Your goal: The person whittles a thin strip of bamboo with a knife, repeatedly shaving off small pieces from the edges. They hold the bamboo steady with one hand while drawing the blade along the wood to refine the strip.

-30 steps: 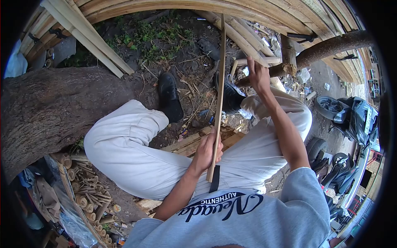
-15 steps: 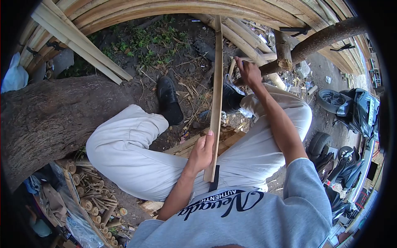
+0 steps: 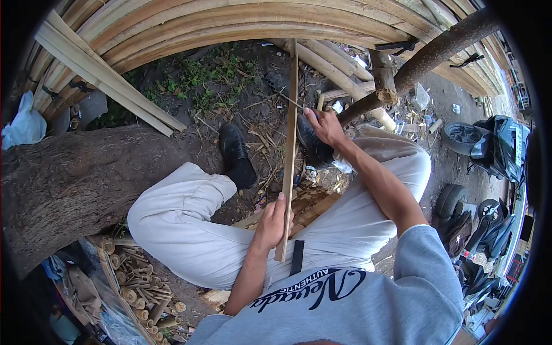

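A long, narrow bamboo strip (image 3: 289,149) stands lengthwise between my legs, its near end above my lap. My left hand (image 3: 272,223) is wrapped round its lower part, thumb along the edge. Farther up, to the right of the strip, my right hand (image 3: 326,127) is closed on the handle of a knife, whose thin dark blade (image 3: 289,99) crosses the strip and points up-left. Most of the handle is hidden in the fingers.
A tree trunk (image 3: 86,178) lies at the left. Stacked bamboo slats (image 3: 230,23) arch across the top. A branch post (image 3: 437,49) juts in at upper right. Cut bamboo pieces (image 3: 144,287) fill the lower left; motorcycles (image 3: 497,146) stand at right.
My right hand has moved left to the strip, and the blade now shows across it. The strip has turned slightly and shifted left with my left hand. The view has tilted a little.
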Demonstrator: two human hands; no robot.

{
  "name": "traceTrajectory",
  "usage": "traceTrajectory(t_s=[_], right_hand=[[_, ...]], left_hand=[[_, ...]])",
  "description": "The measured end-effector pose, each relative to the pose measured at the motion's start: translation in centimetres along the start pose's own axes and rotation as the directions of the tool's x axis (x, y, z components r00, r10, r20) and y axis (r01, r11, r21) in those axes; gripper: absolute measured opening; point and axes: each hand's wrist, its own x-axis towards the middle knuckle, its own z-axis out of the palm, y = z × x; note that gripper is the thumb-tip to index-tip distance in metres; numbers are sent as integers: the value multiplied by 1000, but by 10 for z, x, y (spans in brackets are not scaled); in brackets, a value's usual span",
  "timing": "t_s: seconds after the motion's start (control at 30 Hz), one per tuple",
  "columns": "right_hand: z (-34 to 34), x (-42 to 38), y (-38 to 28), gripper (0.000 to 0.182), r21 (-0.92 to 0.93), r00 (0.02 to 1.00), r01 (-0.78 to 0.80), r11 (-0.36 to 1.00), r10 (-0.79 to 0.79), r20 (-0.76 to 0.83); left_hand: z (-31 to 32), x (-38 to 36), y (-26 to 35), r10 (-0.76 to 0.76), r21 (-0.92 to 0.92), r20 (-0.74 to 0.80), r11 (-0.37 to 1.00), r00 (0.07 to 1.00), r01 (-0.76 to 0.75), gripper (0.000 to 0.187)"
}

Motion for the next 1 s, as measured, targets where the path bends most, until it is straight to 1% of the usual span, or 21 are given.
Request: traceTrajectory(t_s=[0.03, 0.1, 0.17, 0.23, 0.3, 0.33, 0.37, 0.43, 0.47, 0.5, 0.57, 0.6, 0.63, 0.7, 0.73, 0.77, 0.83, 0.87, 0.9, 0.97, 1.0], right_hand=[[5, -6, -5, 67, 52, 998, 50, 997, -48, -26], [8, 4, 6, 66, 14, 992, 97, 995, -96, -78], [5, 27, 33, 63, -142, 989, -146, 979, 141, -50], [-8, 18, 12, 64, -155, 992, -113, 981, 104, -68], [-4, 2, -12, 69, -107, 988, 142, 984, -148, -44], [-3, 3, -6, 70, -93, 993, 111, 989, -115, -39], [-7, 10, -4, 70, -96, 992, 115, 989, -119, -43], [-19, 24, -9, 67, -109, 1000, -26, 994, 24, -17], [-20, 21, -13, 67, -95, 990, -126, 987, 131, 47], [-13, 11, -13, 69, -112, 1000, -23, 993, 24, 6], [-13, 1, -13, 68, -92, 995, 104, 990, -103, 18], [-5, 8, 5, 66, -148, 999, 41, 988, -42, -3], [-7, 15, 8, 66, -152, 999, 47, 987, -48, -3], [-7, 27, 11, 65, -97, 991, -134, 986, 134, -2], [-11, 11, -12, 65, -42, 999, -37, 998, 37, -17], [-7, -1, -21, 66, -32, 998, 64, 997, -63, 22], [-4, 3, -5, 70, -96, 1000, 6, 995, -4, 14], [1, 23, 19, 74, -49, 989, -148, 988, 146, -28], [-11, 30, 26, 77, -146, 979, -205, 968, 205, -16], [-12, 17, 1, 74, -106, 989, -145, 984, 144, -14], [-8, -1, -14, 72, -47, 1000, 1, 999, 0, 15]], left_hand=[[2, -5, 10, -138, -209, 68, 966, 988, 149, 48], [6, -6, 12, -133, -205, 36, 969, 991, 137, 49], [10, -4, 5, -108, -107, -7, 989, 994, 106, 49], [13, -5, 9, -94, -81, -32, 993, 995, 91, 49], [9, -5, 9, -142, -144, -8, 980, 990, 139, 49], [9, -4, 4, -92, -61, -50, 994, 994, 89, 48], [8, -1, -4, -86, -62, -48, 995, 995, 83, 48], [10, 3, -9, 15, 70, -36, 997, 999, -13, 47], [9, 3, -12, -15, 32, -48, 999, 999, 16, 47], [9, -1, -7, -17, 37, -43, 999, 999, 18, 47], [7, -3, 4, -94, -95, -1, 991, 996, 93, 47], [10, -1, -1, -50, -40, -31, 998, 998, 49, 47], [13, -1, 0, -45, -44, -30, 998, 999, 43, 47], [16, -3, 4, -78, -54, -3, 996, 997, 77, 48], [9, -2, 4, -118, -175, 85, 976, 989, 131, 48], [5, -1, 4, -122, -167, 82, 977, 989, 134, 48], [8, -2, -1, -67, -49, -45, 997, 997, 65, 49], [13, -1, -3, -49, 11, -66, 999, 997, 50, 48], [14, 1, -5, -44, 15, -65, 999, 997, 45, 48], [8, 2, -6, -80, -60, 54, 995, 995, 83, 51], [11, -2, 4, -131, -9, -38, 991, 991, 131, 53]])
